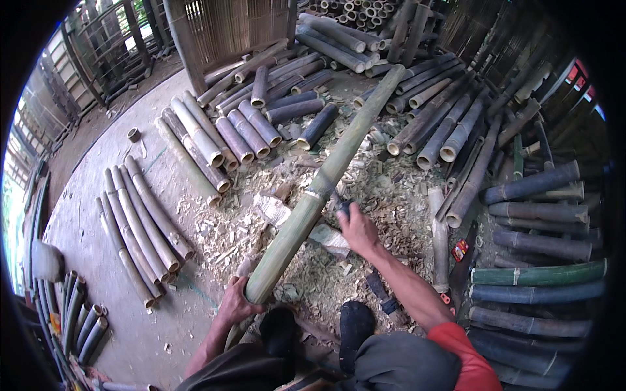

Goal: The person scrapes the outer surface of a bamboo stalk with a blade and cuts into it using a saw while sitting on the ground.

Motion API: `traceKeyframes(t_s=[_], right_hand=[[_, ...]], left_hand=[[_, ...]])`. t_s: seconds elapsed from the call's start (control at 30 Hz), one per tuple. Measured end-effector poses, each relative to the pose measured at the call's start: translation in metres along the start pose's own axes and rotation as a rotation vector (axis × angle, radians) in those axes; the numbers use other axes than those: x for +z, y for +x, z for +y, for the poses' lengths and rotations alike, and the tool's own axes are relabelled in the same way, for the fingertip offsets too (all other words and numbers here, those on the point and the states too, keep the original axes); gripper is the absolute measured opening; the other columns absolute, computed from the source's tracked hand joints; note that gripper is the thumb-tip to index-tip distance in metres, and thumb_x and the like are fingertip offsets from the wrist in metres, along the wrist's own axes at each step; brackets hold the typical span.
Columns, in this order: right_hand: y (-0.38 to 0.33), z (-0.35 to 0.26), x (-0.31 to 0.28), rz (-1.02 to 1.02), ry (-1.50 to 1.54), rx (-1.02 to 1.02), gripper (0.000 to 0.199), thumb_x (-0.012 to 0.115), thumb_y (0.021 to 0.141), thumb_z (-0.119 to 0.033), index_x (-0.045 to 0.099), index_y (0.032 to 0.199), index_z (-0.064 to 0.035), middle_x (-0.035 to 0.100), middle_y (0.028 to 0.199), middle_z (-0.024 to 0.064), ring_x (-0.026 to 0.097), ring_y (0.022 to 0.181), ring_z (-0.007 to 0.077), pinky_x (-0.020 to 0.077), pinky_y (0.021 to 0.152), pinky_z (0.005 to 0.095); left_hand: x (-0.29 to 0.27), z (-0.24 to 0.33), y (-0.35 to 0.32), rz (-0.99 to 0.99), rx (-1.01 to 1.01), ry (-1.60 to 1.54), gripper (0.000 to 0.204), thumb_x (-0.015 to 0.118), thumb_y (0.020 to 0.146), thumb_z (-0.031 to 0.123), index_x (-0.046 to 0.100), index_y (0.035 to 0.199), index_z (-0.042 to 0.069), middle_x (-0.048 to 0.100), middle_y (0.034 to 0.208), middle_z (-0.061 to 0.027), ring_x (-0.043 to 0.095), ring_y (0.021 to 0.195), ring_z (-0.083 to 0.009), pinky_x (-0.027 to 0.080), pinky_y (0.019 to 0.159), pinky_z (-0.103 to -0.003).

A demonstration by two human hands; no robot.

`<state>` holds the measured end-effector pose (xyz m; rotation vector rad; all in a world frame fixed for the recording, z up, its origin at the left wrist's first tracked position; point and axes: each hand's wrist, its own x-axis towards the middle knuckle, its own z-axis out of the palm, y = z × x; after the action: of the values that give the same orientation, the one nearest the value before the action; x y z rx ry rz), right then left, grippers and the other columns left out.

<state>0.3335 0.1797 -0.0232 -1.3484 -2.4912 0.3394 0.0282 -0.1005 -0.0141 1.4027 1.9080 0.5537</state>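
A long, peeled greenish bamboo pole (326, 173) slants from near my knees up to the far right. My left hand (236, 302) is closed round its near end. My right hand (357, 228) is wrapped round the dark handle of a tool (344, 207) just right of the pole, beside a joint. The working end of this tool is narrow and blurred against the bamboo, so its kind is unclear. Under the pole, pale wooden pieces (331, 240) lie among many shavings (385, 215).
Cut bamboo lengths lie in rows at left (143, 215), in a group ahead (244, 133) and stacked at right (541, 270). More poles (450, 120) lean at the far right. By my right foot (355, 329) rests a dark object (381, 290). A woven wall (235, 32) stands behind.
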Motion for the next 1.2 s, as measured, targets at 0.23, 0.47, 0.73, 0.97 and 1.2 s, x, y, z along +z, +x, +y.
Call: traceKeyframes(t_s=[0.23, 0.47, 0.73, 0.97, 1.2], right_hand=[[0.005, 0.022, 0.007, 0.161, 0.145, 0.132, 0.042, 0.047, 0.113, -0.046, 0.050, 0.109, -0.0044, 0.058, 0.063, 0.0075, 0.052, 0.041, 0.0166, 0.0444, 0.031, 0.0334], [-0.003, 0.001, 0.010, -0.015, -0.028, -0.402, 0.049, 0.043, 0.113, -0.051, 0.050, 0.109, -0.0031, 0.060, 0.069, 0.0071, 0.049, 0.043, 0.0125, 0.0434, 0.032, 0.0305], [-0.004, -0.009, -0.005, 0.070, -0.111, -0.403, 0.049, 0.063, 0.105, -0.043, 0.054, 0.124, 0.0013, 0.070, 0.084, 0.0228, 0.072, 0.060, 0.0353, 0.0554, 0.046, 0.0494], [-0.009, -0.034, 0.006, 0.143, -0.231, -0.607, 0.044, 0.056, 0.110, -0.047, 0.052, 0.114, -0.0036, 0.063, 0.070, 0.0102, 0.062, 0.048, 0.0189, 0.0435, 0.032, 0.0335], [0.016, -0.012, -0.023, -0.341, 0.039, -0.087, 0.038, 0.042, 0.115, -0.046, 0.047, 0.110, -0.0077, 0.056, 0.069, 0.0044, 0.048, 0.046, 0.0102, 0.0454, 0.036, 0.0305]], left_hand=[[0.010, 0.021, -0.007, 0.091, -0.130, -0.102, 0.092, 0.097, 0.058, 0.037, 0.058, 0.131, -0.002, 0.067, 0.114, -0.0214, 0.067, 0.107, -0.0399, 0.055, 0.093, -0.047], [0.047, 0.011, -0.029, 0.366, -0.088, 0.402, 0.083, 0.091, 0.073, 0.048, 0.053, 0.128, 0.000, 0.066, 0.105, -0.0211, 0.066, 0.104, -0.0414, 0.052, 0.090, -0.052], [0.025, 0.009, -0.025, 0.183, -0.168, 0.168, 0.079, 0.092, 0.071, 0.051, 0.059, 0.122, 0.000, 0.070, 0.106, -0.0226, 0.069, 0.101, -0.0431, 0.055, 0.087, -0.052], [0.008, 0.015, -0.020, 0.144, -0.115, 0.108, 0.074, 0.093, 0.071, 0.052, 0.066, 0.114, -0.002, 0.069, 0.107, -0.0232, 0.069, 0.102, -0.0440, 0.056, 0.089, -0.052], [0.000, 0.010, -0.021, 0.113, -0.098, 0.084, 0.079, 0.098, 0.066, 0.046, 0.065, 0.119, -0.003, 0.068, 0.107, -0.0235, 0.069, 0.103, -0.0406, 0.056, 0.089, -0.051]])
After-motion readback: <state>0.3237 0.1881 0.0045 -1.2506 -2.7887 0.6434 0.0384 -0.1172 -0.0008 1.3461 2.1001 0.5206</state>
